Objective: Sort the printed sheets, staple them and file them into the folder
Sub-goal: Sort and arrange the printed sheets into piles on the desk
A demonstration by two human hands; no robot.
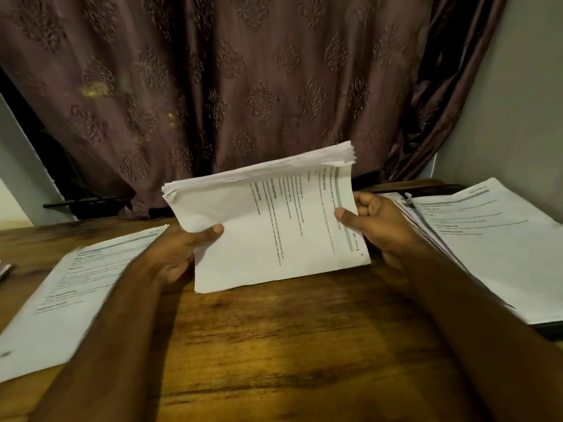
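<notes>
A thick stack of printed sheets stands tilted above the middle of the wooden table, its lower edge close to the wood. My left hand grips the stack's left side, thumb on the front page. My right hand holds the right side, thumb pressing the top page near a grey header bar. A pile of printed sheets lies flat on the table at the left. Another pile of sheets lies at the right. No stapler or folder is clearly visible.
A brown patterned curtain hangs behind the table. A dark flat object shows under the right pile's near edge. A small pale object pokes in at the far left edge. A wall rises at the right.
</notes>
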